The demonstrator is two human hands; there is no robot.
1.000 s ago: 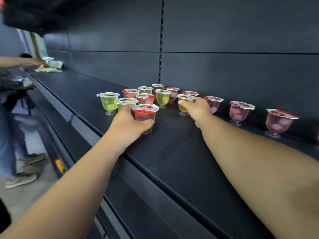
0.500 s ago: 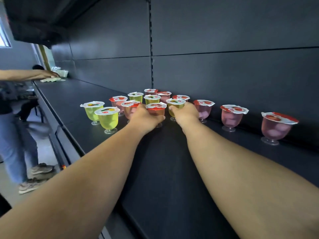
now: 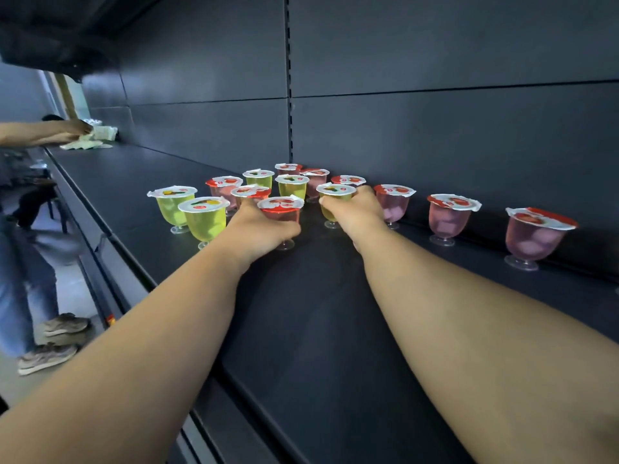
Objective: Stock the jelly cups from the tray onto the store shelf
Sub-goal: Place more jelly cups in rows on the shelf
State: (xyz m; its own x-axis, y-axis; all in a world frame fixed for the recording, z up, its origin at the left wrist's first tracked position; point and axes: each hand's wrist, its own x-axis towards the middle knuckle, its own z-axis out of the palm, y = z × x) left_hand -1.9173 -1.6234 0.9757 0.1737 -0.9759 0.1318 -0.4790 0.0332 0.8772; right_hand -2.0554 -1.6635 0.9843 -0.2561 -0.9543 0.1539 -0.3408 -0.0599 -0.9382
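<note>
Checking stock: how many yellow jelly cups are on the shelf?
5 yellow cups: two at the cluster's left front, two farther back mid-cluster, one gripped by the right hand. Others may be hidden.

A shop: long dark shelving (image 3: 335, 329) stocked with sealed jelly cups (image 3: 449, 216).

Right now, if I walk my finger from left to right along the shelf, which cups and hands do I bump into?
Two yellow cups at the front left → left hand holding a red cup → right hand holding a yellow cup → three pink cups in a row by the wall.
</note>
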